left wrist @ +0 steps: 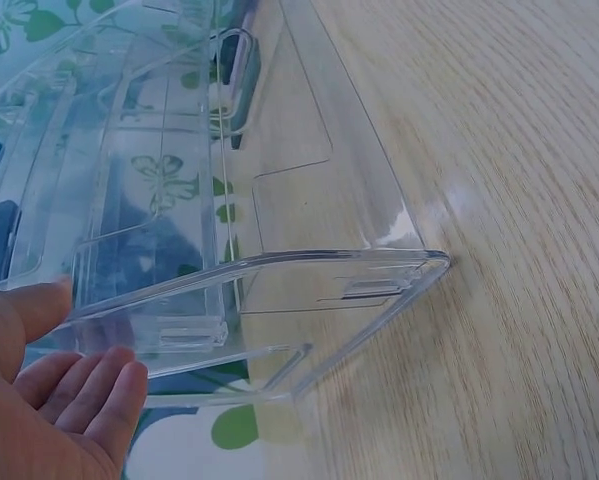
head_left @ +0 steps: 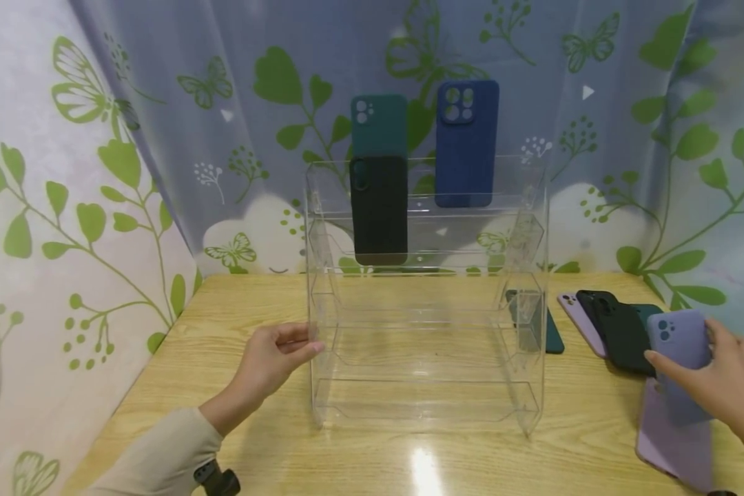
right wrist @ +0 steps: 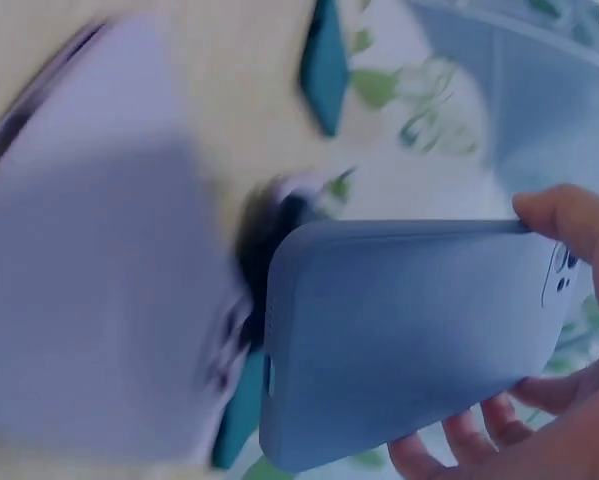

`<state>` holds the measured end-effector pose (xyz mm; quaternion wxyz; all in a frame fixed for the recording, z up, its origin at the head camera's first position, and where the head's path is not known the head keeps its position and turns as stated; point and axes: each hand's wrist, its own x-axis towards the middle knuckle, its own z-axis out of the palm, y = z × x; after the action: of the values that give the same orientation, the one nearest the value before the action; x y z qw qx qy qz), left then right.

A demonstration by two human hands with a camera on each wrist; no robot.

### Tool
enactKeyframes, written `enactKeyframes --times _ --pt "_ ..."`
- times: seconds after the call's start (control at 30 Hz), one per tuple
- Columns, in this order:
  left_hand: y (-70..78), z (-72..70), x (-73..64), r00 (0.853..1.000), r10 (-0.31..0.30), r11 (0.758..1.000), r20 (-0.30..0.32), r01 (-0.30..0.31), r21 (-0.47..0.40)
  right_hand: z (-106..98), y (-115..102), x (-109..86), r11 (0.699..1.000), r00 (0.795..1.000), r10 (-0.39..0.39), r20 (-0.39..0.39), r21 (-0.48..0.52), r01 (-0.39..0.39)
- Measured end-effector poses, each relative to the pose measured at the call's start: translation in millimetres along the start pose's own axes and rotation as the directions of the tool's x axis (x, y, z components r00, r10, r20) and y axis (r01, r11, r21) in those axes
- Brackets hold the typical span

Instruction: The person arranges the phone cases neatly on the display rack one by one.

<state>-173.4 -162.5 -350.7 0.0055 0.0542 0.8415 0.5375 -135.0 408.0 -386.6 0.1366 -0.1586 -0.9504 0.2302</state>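
Note:
A clear acrylic display rack (head_left: 428, 399) with stepped tiers stands on the table. My left hand (head_left: 275, 358) holds its left side panel by the edge, thumb on one face and fingers on the other, as the left wrist view also shows. On the right, my right hand (head_left: 728, 372) grips a lavender-blue phone case (right wrist: 409, 330) by its long sides, tilted over a pink-purple phone case (head_left: 672, 441). Upright in the rack's upper tiers are a teal phone case (head_left: 379, 127), a black phone case (head_left: 380, 220) in front of it, and a dark blue phone case (head_left: 466, 155).
Right of the rack lie overlapping phone cases, among them a black case (head_left: 623, 334) and a pink one (head_left: 579, 324). A dark teal case (head_left: 552, 331) lies close by the rack's right side. A patterned curtain (head_left: 248, 138) hangs behind the wooden table (head_left: 254, 448).

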Motion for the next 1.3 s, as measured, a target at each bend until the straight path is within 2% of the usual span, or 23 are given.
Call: enactKeyframes --times 0.13,0.33,0.8,1.0,1.3 --pt "-1.3 0.3 0.6 1.0 -0.006 1.0 -0.003 0.006 0.001 -6.3 -39.2 -8.4 0.997 0.998 -0.063 -0.018 0.042 0.064" --pt "-3.7 2.4 0.5 1.0 -0.025 1.0 -0.009 0.025 0.002 -10.0 -78.6 -12.8 0.979 0.987 -0.159 -0.022 0.126 0.16" --pt "-2.6 2.5 -1.1 1.0 -0.011 1.0 -0.004 0.011 -0.006 -34.2 -151.3 -28.3 0.948 0.968 -0.237 -0.083 0.197 0.249" --pt "-3.4 2.0 -0.2 1.0 0.002 1.0 0.008 -0.002 -0.006 -38.3 -179.3 -30.3 0.915 0.951 -0.293 -0.096 0.261 0.308" --pt "-2.4 -0.1 0.0 1.0 0.025 1.0 0.013 -0.025 0.0 -28.5 -221.8 -30.8 0.862 0.93 -0.351 -0.11 0.351 0.367"
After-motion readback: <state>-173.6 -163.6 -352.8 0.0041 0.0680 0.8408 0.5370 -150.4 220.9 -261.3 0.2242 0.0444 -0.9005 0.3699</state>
